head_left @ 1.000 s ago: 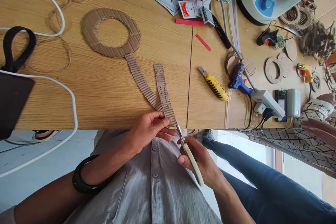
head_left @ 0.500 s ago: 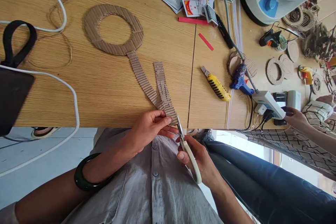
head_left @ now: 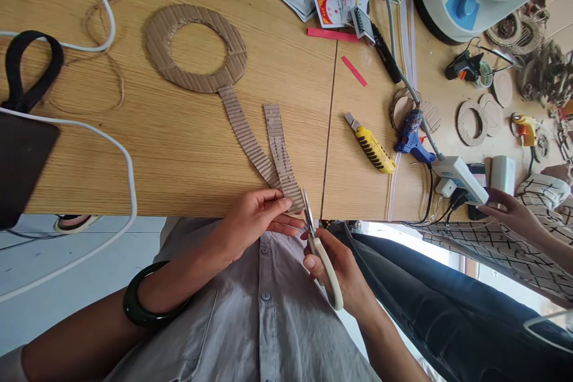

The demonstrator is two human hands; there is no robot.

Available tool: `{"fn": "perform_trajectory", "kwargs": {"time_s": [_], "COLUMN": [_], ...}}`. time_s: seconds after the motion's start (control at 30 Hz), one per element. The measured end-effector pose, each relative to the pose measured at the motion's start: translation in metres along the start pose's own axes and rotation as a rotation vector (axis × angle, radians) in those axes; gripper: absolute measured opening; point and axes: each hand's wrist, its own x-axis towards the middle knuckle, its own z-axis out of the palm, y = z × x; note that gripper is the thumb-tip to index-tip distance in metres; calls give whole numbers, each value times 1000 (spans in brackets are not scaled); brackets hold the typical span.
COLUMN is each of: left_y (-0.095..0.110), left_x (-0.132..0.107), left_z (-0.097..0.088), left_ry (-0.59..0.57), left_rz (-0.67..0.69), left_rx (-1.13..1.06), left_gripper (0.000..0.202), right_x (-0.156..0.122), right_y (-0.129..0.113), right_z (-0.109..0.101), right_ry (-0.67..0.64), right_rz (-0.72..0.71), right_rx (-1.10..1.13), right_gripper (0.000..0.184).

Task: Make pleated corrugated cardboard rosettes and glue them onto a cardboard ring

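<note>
My left hand (head_left: 264, 221) pinches the near end of a corrugated cardboard strip (head_left: 282, 158) between thumb and fingers at the table's front edge. In my right hand (head_left: 333, 265) are scissors (head_left: 329, 274) with cream handles; their blades point up beside the strip's end, slightly parted. A second curved strip (head_left: 244, 131) runs from under the first one up to a cardboard ring (head_left: 159, 51), which lies flat on the table. Whether that second strip is joined to the ring or to the held strip, I cannot tell.
Right of my hands lie a yellow utility knife (head_left: 371, 146) with its blade out, a blue glue gun (head_left: 409, 134) and a white power strip (head_left: 461, 179). A co-worker's hand (head_left: 510, 209) touches near it. A fan (head_left: 465, 0) stands at the back right; a white cable (head_left: 128, 161) hangs at left.
The scissor blades have shifted slightly away from the strip's end and look a little more parted. My left hand holds its place. The co-worker's hand has moved slightly down.
</note>
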Motion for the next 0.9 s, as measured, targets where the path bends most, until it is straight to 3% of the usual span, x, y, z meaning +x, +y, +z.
{"fn": "perform_trajectory", "kwargs": {"time_s": [0.33,0.43,0.53,0.63,0.77,0.9], "left_y": [-5,-4,-3,-2,-2,-6], "left_x": [-6,-4,-4,-7,-9,-7], "left_z": [-10,-8,-6,-5,-5,-6], "left_ry": [-47,-6,3,-10,-58,-85], "left_rz": [-23,-35,-44,-49,-31,82], "left_rx": [9,33,42,49,104,204], "left_gripper": [26,26,25,25,34,39], "right_x": [3,3,4,8,18,28], "right_y": [1,2,-1,-5,-8,-8], "right_z": [1,1,3,8,19,27], "right_ry": [20,141,361,488,548,539], "right_rz": [-7,-52,-159,-291,-477,-607], "right_rx": [-7,-5,7,-26,-235,-560], "right_gripper": [58,52,38,30,32,41]}}
